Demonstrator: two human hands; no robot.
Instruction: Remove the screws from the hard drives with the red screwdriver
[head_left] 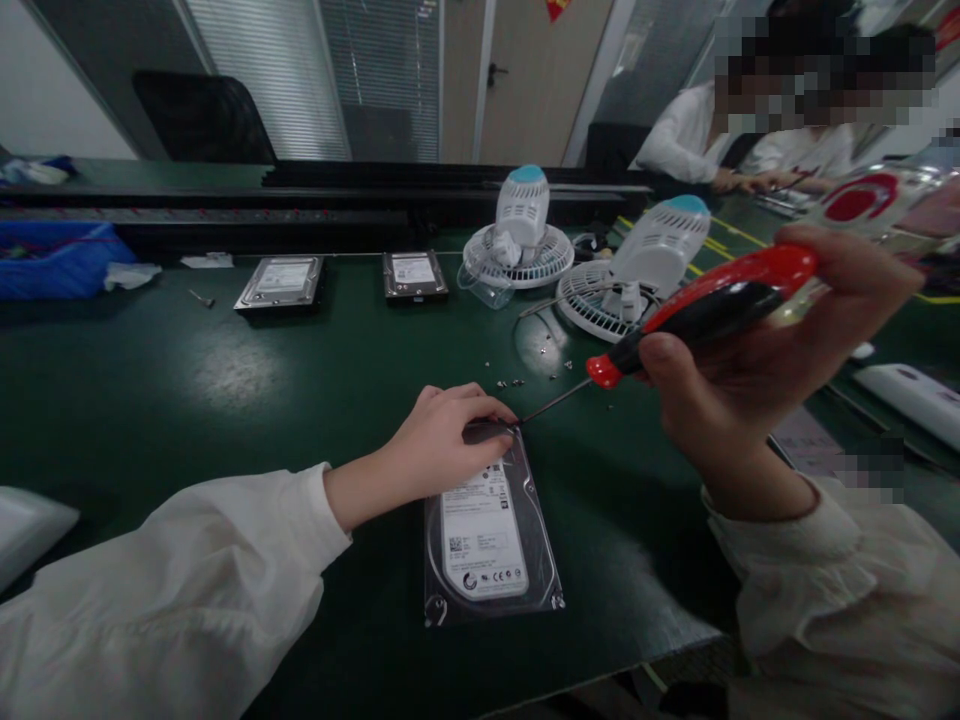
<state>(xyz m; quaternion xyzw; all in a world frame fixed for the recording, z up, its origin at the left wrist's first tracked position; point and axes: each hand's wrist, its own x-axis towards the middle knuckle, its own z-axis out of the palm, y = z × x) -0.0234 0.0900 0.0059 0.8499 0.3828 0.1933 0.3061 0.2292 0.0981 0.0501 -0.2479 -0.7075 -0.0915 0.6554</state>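
A hard drive [487, 545] with a white label lies flat on the green table in front of me. My left hand [461, 435] rests over its far end, fingers curled across the edge, thumb and index finger close to the far right corner. In my right hand [750, 370] is a screwdriver [712, 300] with a red and black handle, held tilted from the upper right. Its thin shaft runs down to that corner beside my left fingertips. Whether the tip sits in a screw is too small to tell. Several small screws [511, 383] lie scattered just beyond the drive.
Two more hard drives, one larger [281, 282] and one smaller [414, 275], lie farther back. White fans [521, 230] stand at back centre. A blue bin [60, 260] is at the left, a white object [911, 395] at the right. Other people [682, 135] sit at the far right.
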